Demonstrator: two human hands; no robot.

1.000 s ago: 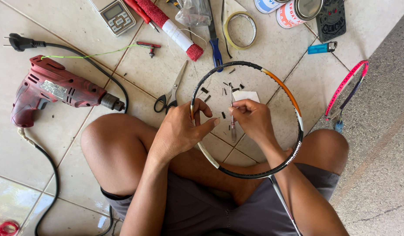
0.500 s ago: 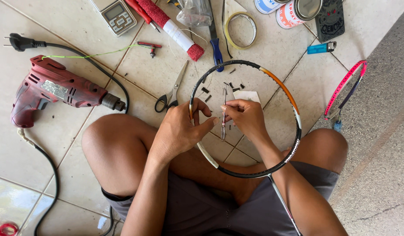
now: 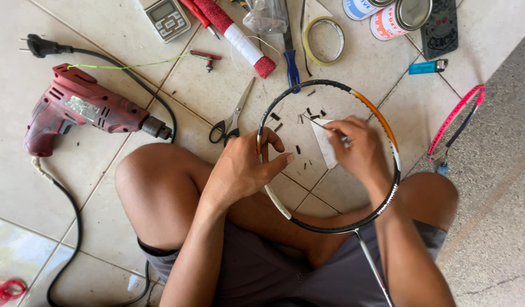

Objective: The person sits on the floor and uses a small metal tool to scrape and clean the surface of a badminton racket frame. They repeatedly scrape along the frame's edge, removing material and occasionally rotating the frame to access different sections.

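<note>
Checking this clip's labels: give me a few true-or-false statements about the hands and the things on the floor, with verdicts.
1. The left hand grips the racket frame. True.
2. The racket frame is fully strung. False: it has no strings.
3. The red drill lies on the person's left. True.
4. The right hand holds the scissors. False: they lie on the tiles, and it pinches a thin tool.

— What lies on the tiled floor (image 3: 103, 216) at the left?
— A red corded power drill (image 3: 86, 113), black-handled steel scissors (image 3: 233, 122) beside it.
— And farther up?
— A yellow tape ring (image 3: 324, 41), a blue lighter (image 3: 426, 67), two round tins (image 3: 387, 14), a small grey digital scale (image 3: 168, 19).
</note>
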